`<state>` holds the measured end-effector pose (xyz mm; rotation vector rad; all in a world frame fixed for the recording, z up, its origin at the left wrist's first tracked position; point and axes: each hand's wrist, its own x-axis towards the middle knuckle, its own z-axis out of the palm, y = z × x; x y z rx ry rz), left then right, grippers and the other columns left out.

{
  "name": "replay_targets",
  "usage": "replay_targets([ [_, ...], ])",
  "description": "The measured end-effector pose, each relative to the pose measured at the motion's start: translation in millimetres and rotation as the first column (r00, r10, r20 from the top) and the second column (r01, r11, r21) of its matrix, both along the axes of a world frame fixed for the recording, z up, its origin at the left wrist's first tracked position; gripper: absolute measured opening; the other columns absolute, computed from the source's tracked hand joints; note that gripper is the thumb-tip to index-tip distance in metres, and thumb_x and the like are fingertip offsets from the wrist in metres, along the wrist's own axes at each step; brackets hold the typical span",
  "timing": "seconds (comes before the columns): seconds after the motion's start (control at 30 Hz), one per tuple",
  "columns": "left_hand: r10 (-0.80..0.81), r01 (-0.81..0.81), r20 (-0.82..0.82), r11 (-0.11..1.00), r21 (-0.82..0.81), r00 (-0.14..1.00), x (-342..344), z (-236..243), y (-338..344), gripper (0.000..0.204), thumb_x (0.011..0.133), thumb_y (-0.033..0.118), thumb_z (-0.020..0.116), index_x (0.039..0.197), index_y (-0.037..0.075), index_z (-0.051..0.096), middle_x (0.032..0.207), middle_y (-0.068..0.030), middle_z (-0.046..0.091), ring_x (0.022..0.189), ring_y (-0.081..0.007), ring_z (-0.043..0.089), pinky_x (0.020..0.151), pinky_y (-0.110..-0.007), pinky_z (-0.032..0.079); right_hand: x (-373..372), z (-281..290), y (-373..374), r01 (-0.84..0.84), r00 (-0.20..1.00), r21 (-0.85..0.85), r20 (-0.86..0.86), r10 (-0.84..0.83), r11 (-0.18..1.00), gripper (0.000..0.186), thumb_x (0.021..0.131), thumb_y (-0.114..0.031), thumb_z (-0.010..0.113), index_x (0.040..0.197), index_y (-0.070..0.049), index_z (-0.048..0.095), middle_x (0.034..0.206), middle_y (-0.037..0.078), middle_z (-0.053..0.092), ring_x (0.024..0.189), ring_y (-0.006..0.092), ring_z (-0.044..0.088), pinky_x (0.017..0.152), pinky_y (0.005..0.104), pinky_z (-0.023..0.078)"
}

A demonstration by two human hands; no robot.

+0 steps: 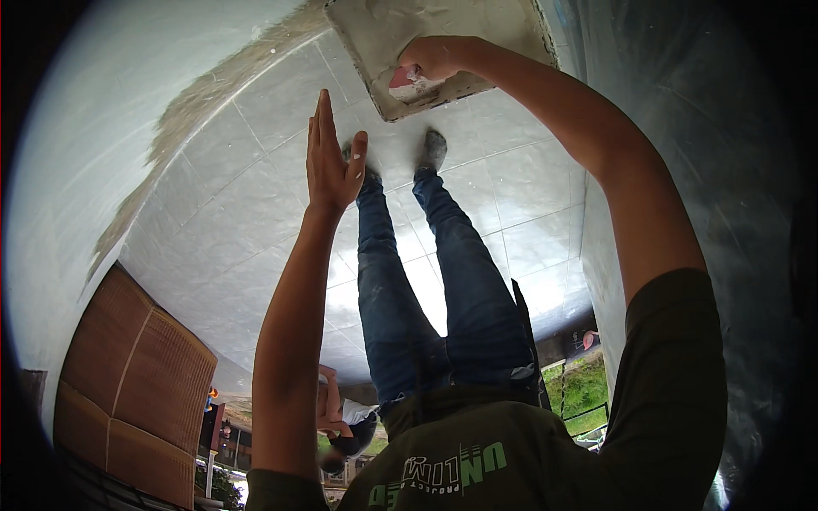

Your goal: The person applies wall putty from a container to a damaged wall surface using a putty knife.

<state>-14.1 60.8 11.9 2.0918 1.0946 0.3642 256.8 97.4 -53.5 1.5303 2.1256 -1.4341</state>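
My right hand (433,60) is closed round a small flat red piece (404,77) smeared with pale paste; its exact kind is partly hidden by my fingers. The hand is at a rectangular slab-like surface (494,24), coated in grey-beige paste with rough, darker edges. Whether the red piece touches that surface, I cannot tell. Lower and to the left, my left hand (335,166) is raised with its fingers stretched out and the thumb apart, holding nothing. A pale fleck sits on its thumb.
Grey tiled floor (256,192) lies under my feet. A pale wall (128,111) with a rough brownish band curves along the left, and a grey wall (682,94) rises on the right. A brown ribbed panel (136,383) stands lower left. Another person (345,422) is behind me.
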Motion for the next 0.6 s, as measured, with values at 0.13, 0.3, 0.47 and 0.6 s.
replay_targets([
  [0.13,0.020,-0.020,0.013,1.000,0.009,1.000,5,2,-3,0.076,0.096,0.034,0.050,0.154,-0.004,0.019,0.154,-0.0298,0.032,0.142,-0.0454,0.032,0.119,-0.053,0.021,-2,-4,4,-0.020,0.996,-0.022,-0.090,0.018,1.000,0.026,0.083,0.003,0.053,0.106,-0.001,0.064,0.097,0.015,0.068,0.090,0.0281,0.065,0.077,0.0402,0.048],
  [0.3,0.037,-0.037,0.002,0.999,-0.003,0.999,3,8,-3,0.077,0.094,0.032,0.050,0.154,-0.005,0.018,0.155,-0.0296,0.031,0.142,-0.0455,0.032,0.119,-0.053,0.021,-14,2,18,-0.049,0.996,-0.139,-0.079,0.038,0.989,0.026,0.084,0.000,0.055,0.109,-0.001,0.064,0.101,0.015,0.068,0.093,0.0278,0.065,0.078,0.0389,0.049],
  [0.47,0.039,-0.039,0.001,0.999,-0.013,0.999,-3,17,3,0.077,0.094,0.032,0.050,0.153,-0.005,0.018,0.155,-0.0294,0.030,0.142,-0.0456,0.033,0.119,-0.053,0.021,-12,13,31,-0.211,0.973,-0.116,0.067,0.219,0.971,0.028,0.085,-0.003,0.056,0.112,-0.003,0.065,0.102,0.014,0.069,0.094,0.0269,0.065,0.077,0.0389,0.050],
  [0.6,0.044,-0.045,-0.019,0.998,-0.041,0.999,1,21,7,0.078,0.094,0.032,0.050,0.154,-0.005,0.017,0.156,-0.0293,0.029,0.143,-0.0454,0.031,0.119,-0.053,0.021,-3,11,40,-0.243,0.969,-0.081,0.030,0.246,0.967,0.029,0.085,-0.004,0.057,0.113,-0.004,0.065,0.099,0.013,0.069,0.087,0.0256,0.067,0.072,0.0381,0.051],
])
